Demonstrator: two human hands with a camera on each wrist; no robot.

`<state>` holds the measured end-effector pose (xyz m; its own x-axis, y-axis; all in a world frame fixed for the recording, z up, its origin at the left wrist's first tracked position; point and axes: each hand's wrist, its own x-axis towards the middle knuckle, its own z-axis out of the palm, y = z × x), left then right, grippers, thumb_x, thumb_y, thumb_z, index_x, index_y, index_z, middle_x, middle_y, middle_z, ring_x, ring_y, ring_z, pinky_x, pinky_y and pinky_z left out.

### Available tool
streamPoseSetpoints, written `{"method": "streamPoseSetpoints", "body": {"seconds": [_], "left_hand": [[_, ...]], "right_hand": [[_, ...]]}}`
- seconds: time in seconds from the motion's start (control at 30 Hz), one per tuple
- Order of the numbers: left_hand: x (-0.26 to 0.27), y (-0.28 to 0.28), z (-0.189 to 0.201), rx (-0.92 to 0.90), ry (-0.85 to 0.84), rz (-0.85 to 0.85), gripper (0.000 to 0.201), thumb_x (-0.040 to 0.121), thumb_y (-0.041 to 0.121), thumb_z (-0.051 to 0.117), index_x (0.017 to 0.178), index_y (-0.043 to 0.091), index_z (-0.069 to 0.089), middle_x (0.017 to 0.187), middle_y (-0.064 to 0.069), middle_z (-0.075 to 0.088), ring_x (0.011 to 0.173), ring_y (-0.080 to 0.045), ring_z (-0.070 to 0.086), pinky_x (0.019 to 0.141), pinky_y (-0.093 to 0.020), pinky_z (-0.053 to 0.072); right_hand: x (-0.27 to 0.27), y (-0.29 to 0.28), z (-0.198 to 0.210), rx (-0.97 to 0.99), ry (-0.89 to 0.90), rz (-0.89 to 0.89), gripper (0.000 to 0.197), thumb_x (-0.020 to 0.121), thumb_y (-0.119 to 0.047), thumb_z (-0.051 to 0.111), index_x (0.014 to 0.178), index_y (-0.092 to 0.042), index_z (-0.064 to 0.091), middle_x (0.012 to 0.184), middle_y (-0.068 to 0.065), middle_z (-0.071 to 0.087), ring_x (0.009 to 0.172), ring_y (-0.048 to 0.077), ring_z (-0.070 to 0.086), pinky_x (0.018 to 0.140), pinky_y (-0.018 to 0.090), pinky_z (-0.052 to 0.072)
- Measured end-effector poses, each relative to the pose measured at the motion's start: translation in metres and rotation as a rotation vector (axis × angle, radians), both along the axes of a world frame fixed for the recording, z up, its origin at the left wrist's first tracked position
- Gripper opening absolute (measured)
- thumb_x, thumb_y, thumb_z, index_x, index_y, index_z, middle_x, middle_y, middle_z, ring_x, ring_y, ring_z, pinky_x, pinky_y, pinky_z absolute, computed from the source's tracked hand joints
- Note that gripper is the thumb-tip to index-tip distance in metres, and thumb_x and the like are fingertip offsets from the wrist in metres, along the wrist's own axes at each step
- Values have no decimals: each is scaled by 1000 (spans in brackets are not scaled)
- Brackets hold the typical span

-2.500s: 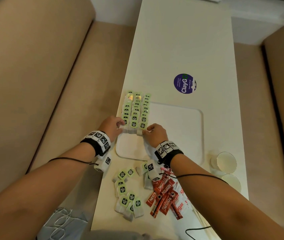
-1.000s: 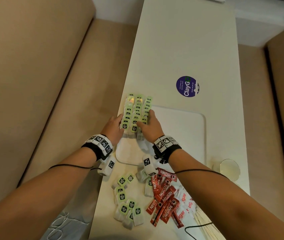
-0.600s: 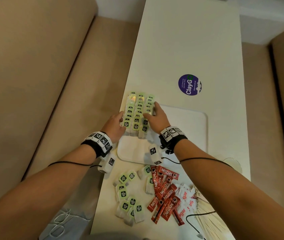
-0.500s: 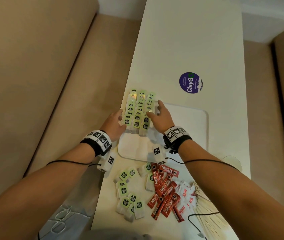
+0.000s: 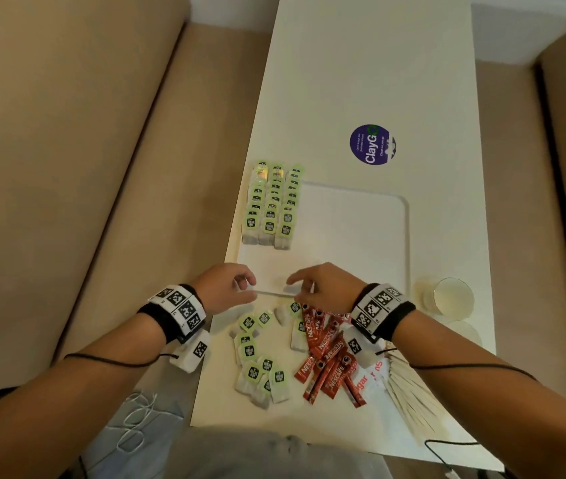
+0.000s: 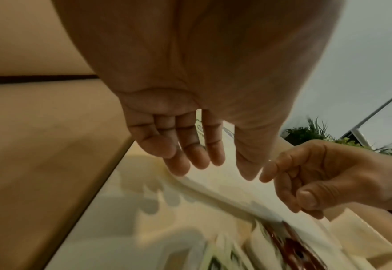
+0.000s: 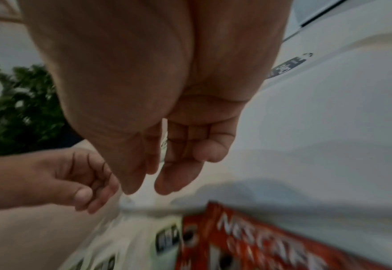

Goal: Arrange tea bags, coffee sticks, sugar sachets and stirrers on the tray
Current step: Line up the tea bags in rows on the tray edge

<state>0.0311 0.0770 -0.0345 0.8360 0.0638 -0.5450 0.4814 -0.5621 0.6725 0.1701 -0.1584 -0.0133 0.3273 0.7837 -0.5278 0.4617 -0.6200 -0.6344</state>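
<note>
Fingers of left hand (image 5: 228, 286) and right hand (image 5: 323, 286) loosely curled, empty, above tray (image 5: 361, 236) edge.

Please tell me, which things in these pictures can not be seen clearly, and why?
- Sugar sachets: head view, mostly covered by the right wrist camera and coffee sticks.
- Stirrers: head view, partly under the right forearm.
- Loose tea bags: right wrist view, motion blur, labels unreadable.
- Cup: head view, contents unclear.
</note>
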Motion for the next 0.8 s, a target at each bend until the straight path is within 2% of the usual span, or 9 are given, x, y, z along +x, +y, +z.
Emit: {"method": "streamPoseSetpoints", "body": {"seconds": [0.1, 0.13, 0.27, 0.33, 0.43, 0.57, 0.63, 0.73, 0.8], "left_hand": [[-13, -8, 1, 36, 45, -119, 30, 81, 28, 82, 107, 25, 68, 93, 7, 61, 70, -5, 53, 71, -22, 49], [-16, -10, 2, 49, 64, -162, 34, 81, 29, 82, 111, 27, 66, 94, 7, 60, 73, -5, 53, 72, -22, 48], [-27, -21, 6, 111, 135, -245, 54, 81, 25, 82, 129, 25, 57, 109, 6, 55, 91, -9, 54, 79, -21, 43], [-30, -28, 5, 161, 119, -256, 58, 83, 22, 80, 134, 24, 53, 115, 4, 54, 94, -10, 52, 82, -21, 42], [-34, -37, 3, 212, 91, -226, 61, 85, 20, 78, 139, 24, 48, 125, 3, 52, 97, -9, 51, 88, -23, 45], [-36, -47, 1, 232, 92, -207, 61, 86, 22, 76, 140, 25, 47, 133, 3, 48, 112, -13, 58, 95, -30, 49], [-35, -52, 0, 255, 89, -228, 55, 88, 22, 74, 138, 26, 49, 131, 3, 49, 113, -15, 59, 94, -31, 50], [-32, -59, -5, 312, 119, -239, 44, 88, 20, 71, 129, 23, 56, 122, 1, 51, 109, -20, 59, 90, -31, 50], [-31, -61, -7, 325, 130, -229, 34, 87, 22, 72, 119, 20, 61, 114, 0, 51, 103, -21, 58, 86, -30, 47]], "right_hand": [[-16, -4, -1, -45, -39, 88, 39, 96, -35, 64, 135, -30, 62, 100, -5, 75, 83, 7, 63, 82, 26, 50], [-21, -4, -2, -58, -62, 111, 40, 96, -34, 63, 135, -31, 62, 99, -5, 75, 84, 9, 64, 82, 27, 49], [-38, -3, -9, -126, -200, 181, 45, 97, -33, 61, 142, -34, 55, 115, 1, 74, 106, 20, 67, 91, 32, 50], [-42, -3, -11, -152, -247, 201, 43, 98, -34, 60, 141, -33, 55, 111, 5, 73, 102, 25, 67, 83, 31, 49], [-47, -5, -12, -170, -298, 202, 27, 99, -32, 57, 126, -29, 60, 94, 7, 70, 87, 29, 67, 68, 30, 43], [-55, -8, -17, -197, -368, 173, 22, 101, -29, 52, 121, -24, 57, 83, 5, 64, 73, 29, 61, 62, 31, 44], [-58, -11, -18, -203, -405, 158, 23, 101, -29, 50, 122, -21, 57, 79, 2, 59, 68, 26, 55, 61, 31, 42], [-62, -14, -19, -204, -417, 132, 29, 101, -31, 51, 126, -17, 56, 92, 7, 67, 76, 27, 62, 66, 33, 46], [-62, -15, -17, -192, -408, 107, 29, 100, -34, 53, 122, -16, 58, 97, 6, 69, 83, 27, 66, 70, 34, 50]]}}
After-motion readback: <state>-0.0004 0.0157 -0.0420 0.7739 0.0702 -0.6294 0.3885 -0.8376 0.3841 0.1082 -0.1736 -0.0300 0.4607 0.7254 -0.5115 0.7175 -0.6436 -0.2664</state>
